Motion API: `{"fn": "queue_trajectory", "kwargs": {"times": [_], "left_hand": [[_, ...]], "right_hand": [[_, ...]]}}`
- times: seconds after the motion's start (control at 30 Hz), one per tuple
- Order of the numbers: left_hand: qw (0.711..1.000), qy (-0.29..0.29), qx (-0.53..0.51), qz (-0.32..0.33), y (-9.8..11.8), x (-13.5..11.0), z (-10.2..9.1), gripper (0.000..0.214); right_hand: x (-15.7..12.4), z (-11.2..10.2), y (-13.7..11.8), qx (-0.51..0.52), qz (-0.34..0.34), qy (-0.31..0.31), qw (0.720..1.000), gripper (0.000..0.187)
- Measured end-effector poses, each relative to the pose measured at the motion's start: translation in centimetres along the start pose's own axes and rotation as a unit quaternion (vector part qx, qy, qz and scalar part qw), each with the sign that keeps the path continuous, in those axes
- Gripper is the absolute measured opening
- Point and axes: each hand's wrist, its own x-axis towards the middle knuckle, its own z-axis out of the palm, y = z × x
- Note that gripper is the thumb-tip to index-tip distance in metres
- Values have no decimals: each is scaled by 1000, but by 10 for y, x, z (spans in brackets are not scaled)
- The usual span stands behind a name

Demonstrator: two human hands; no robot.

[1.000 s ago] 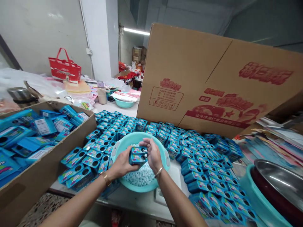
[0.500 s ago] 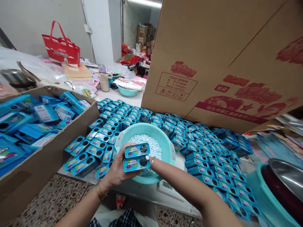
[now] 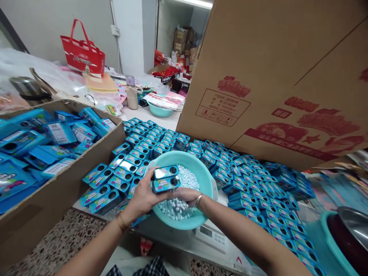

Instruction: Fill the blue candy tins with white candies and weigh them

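Note:
My left hand (image 3: 143, 198) grips two small blue candy boxes (image 3: 166, 178), one against the other, over a teal basin (image 3: 205, 180). The basin holds many small white pellets (image 3: 176, 205). My right hand (image 3: 185, 194) lies under the boxes, down among the pellets; its fingers are mostly hidden. Rows of the same blue boxes (image 3: 247, 191) with round holes on top cover the table around the basin.
A cardboard box (image 3: 57, 176) full of blue boxes stands at the left. A large tilted carton (image 3: 273, 69) rises behind the table. A scale (image 3: 211, 235) sits under the basin. A teal tub with a metal bowl (image 3: 345, 237) is at the right. A red bag (image 3: 83, 55) stands far left.
The two boxes have tipped from facing me to lying flatter over the basin. My right hand has dropped under them into the pellets.

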Motion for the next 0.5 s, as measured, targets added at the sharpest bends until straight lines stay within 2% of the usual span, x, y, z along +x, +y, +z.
{"fn": "queue_trajectory", "kwargs": {"times": [0.1, 0.17, 0.33, 0.5], "left_hand": [[996, 31, 82, 13, 0, 11, -3, 66], [991, 34, 127, 19, -4, 16, -1, 66], [980, -8, 197, 28, -14, 18, 20, 61], [970, -36, 240, 23, -16, 16, 40, 61]], "right_hand": [[-14, -9, -24, 1, 96, -28, 995, 18], [-22, -12, -40, 37, 90, -11, 995, 16], [-32, 1, -62, 153, -17, 75, 985, 9], [-35, 29, -60, 246, -181, 173, 936, 11]]}}
